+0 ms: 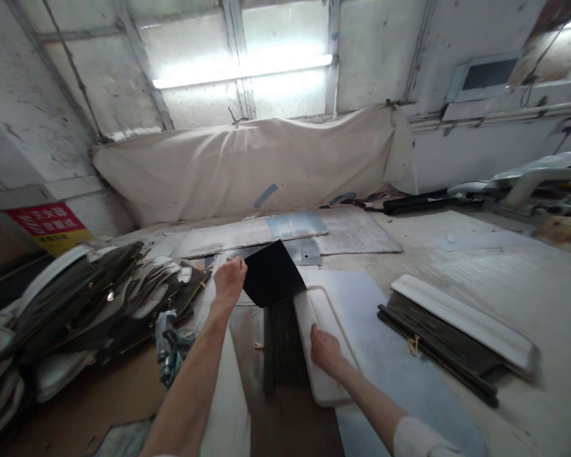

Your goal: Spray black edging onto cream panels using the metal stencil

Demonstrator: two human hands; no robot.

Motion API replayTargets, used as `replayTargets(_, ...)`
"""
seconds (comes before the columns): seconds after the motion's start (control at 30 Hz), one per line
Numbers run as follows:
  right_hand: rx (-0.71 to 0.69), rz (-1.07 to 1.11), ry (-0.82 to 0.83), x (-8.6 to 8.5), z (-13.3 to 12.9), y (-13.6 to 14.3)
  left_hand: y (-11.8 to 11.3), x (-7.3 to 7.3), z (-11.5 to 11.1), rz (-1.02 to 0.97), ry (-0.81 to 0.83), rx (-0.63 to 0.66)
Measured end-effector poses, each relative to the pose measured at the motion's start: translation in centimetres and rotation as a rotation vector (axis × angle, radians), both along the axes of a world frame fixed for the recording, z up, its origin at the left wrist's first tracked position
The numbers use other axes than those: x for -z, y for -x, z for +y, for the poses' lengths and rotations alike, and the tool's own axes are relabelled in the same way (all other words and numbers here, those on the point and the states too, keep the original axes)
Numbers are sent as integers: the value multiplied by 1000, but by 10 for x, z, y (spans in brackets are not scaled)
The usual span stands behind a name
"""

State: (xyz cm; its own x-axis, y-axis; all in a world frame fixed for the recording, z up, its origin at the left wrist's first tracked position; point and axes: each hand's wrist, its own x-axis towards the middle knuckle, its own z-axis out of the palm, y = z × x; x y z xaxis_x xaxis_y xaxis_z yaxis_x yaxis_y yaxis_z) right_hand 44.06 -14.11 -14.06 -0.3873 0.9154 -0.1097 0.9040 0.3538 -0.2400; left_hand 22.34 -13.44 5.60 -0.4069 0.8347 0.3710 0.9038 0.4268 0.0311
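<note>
My left hand [231, 279] is closed on the edge of a black sheet [273, 274], which is held up at a tilt. Curled in, my right hand [324, 348] rests on a white panel with rounded corners [328, 317]; whether its fingers hold anything is hidden. A dark fabric piece [285, 339] adjoins the panel's left side and lies partly under the black sheet. Beside it on the left is a small gold zipper pull [259, 346].
Stacked dark and white pieces with zippers [124, 298] lie on the left, near a grey-blue tool [166, 346]. To the right is another dark zippered piece with a white panel [438, 336]. A pale sheet [385, 374] covers part of the table; cloth [266, 158] hangs behind.
</note>
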Motion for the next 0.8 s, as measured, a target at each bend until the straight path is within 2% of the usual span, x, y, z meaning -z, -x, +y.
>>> replayTargets(0.13, 2, -18, -43, -2, 2, 8, 4, 3, -2, -20, -23, -15)
replayTargets(0.3, -16, -75, -23, -4, 6, 30, 5, 1, -4, -25, -35, -18)
replayTargets(0.4, -16, -95, -38, -2, 9, 34, 7, -1, -6, -39, -45, -33)
replayTargets(0.57, 8, -85, -82, -1, 12, 22, 14, 0, -11, -73, -85, -58)
replayTargets(0.8, 94, -8, -84, 7, 31, -21, 22, 10, -14, -113, -138, -83)
